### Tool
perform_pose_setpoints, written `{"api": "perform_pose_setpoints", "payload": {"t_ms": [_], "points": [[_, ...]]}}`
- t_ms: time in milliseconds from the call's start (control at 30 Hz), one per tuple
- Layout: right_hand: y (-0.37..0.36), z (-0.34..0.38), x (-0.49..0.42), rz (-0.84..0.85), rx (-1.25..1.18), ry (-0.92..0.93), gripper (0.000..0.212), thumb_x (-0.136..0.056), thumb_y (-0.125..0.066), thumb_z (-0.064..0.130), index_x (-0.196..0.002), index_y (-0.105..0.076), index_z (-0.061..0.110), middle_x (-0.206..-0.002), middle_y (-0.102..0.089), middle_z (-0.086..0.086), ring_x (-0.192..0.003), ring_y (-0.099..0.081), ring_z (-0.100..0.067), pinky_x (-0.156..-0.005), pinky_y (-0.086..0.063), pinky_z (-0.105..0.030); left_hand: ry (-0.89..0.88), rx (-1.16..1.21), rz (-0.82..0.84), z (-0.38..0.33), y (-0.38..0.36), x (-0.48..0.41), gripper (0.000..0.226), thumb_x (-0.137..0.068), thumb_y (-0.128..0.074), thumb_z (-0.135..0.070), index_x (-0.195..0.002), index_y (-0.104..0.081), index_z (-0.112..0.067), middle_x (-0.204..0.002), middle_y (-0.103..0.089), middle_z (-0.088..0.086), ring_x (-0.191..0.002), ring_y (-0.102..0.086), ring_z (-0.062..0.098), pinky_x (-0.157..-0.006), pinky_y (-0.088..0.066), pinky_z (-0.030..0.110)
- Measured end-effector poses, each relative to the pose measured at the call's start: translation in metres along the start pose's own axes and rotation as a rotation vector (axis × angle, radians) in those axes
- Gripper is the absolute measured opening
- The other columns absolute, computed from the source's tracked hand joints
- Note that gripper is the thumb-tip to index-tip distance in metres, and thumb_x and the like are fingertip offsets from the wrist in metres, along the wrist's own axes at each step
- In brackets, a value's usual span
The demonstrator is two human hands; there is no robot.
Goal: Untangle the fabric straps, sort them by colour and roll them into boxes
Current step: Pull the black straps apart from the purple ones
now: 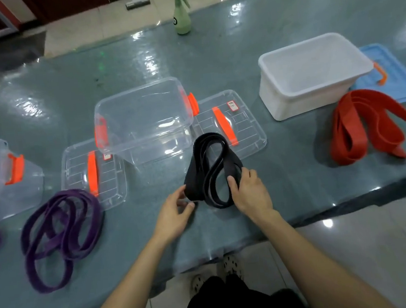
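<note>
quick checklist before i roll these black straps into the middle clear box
1. Left hand pinches, right hand grips the black straps: ok.
2. Black straps untangled: cannot tell, loops cross.
3. Clear box open, a lid beside it: ok.
4. Clear box holds no other straps: ok.
5. Purple straps and red straps lie apart from the black: ok.

Bare table (284,158) between my black straps (210,168) and red straps (377,124): free lane. Ahead, clear box (143,115) and lid (249,134) block. Purple straps (60,232) crowd my left.
</note>
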State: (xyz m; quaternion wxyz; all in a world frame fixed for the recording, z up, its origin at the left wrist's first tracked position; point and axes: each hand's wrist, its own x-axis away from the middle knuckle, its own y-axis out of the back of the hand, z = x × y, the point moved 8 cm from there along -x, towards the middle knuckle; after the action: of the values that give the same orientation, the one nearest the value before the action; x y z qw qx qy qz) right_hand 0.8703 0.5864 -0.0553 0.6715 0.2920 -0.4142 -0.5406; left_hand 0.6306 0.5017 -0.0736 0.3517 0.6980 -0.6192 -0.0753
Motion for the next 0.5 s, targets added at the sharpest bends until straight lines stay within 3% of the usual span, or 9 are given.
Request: {"api": "perform_pose_setpoints", "payload": {"t_ms": [100, 167, 267, 400, 500], "points": [[0.025, 0.011, 0.010, -0.131, 0.159, 0.107, 0.048, -0.111, -0.047, 0.048, -0.133, -0.056, 0.007, -0.122, -0.061, -0.012, -0.108, -0.063, -0.033, -0.092, -0.054, -0.048, -0.075, -0.200, 0.061, -0.003, 0.017, 0.000, 0.059, -0.102, -0.072, -0.029, -0.158, -0.052, -0.030, -0.135, -0.065, -0.005, -0.104, -0.070, 0.008, -0.095, -0.059, 0.032], [0.033, 0.033, 0.018, -0.191, 0.204, 0.250, 0.036, -0.106, -0.058, 0.036, -0.126, -0.062, 0.007, -0.117, -0.065, -0.012, -0.106, -0.063, -0.032, -0.091, -0.054, -0.047, -0.112, -0.389, 0.062, -0.005, 0.034, 0.000, 0.054, -0.101, -0.070, -0.034, -0.153, -0.057, -0.031, -0.135, -0.068, -0.002, -0.106, -0.072, 0.014, -0.096, -0.059, 0.039], [0.021, 0.080, 0.030, -0.148, 0.210, 0.452, 0.026, -0.099, -0.063, 0.020, -0.118, -0.068, 0.004, -0.116, -0.068, -0.014, -0.110, -0.064, -0.037, -0.092, -0.054, -0.051, -0.155, -0.661, -0.028, -0.009, 0.069, 0.009, 0.050, -0.100, -0.064, -0.035, -0.149, -0.060, -0.032, -0.135, -0.068, -0.001, -0.115, -0.072, 0.028, -0.094, -0.059, 0.044], [-0.016, 0.154, 0.051, -0.087, 0.305, 0.623, 0.024, -0.098, -0.060, 0.020, -0.114, -0.070, 0.005, -0.120, -0.068, -0.015, -0.132, -0.058, -0.041, -0.106, -0.047, -0.053, -0.158, -0.909, -0.151, 0.009, 0.126, 0.044, 0.046, -0.096, -0.065, -0.029, -0.142, -0.064, -0.025, -0.120, -0.070, 0.003, -0.110, -0.070, 0.035, -0.089, -0.056, 0.047], [-0.036, 0.214, 0.070, -0.100, 0.334, 0.706, 0.015, -0.091, -0.064, 0.017, -0.101, -0.069, 0.007, -0.106, -0.067, -0.015, -0.109, -0.063, -0.040, -0.098, -0.049, -0.051, -0.122, -0.958, -0.256, 0.046, 0.179, 0.081, 0.037, -0.096, -0.070, -0.030, -0.132, -0.070, -0.019, -0.113, -0.070, 0.005, -0.102, -0.069, 0.035, -0.086, -0.054, 0.047]]}}
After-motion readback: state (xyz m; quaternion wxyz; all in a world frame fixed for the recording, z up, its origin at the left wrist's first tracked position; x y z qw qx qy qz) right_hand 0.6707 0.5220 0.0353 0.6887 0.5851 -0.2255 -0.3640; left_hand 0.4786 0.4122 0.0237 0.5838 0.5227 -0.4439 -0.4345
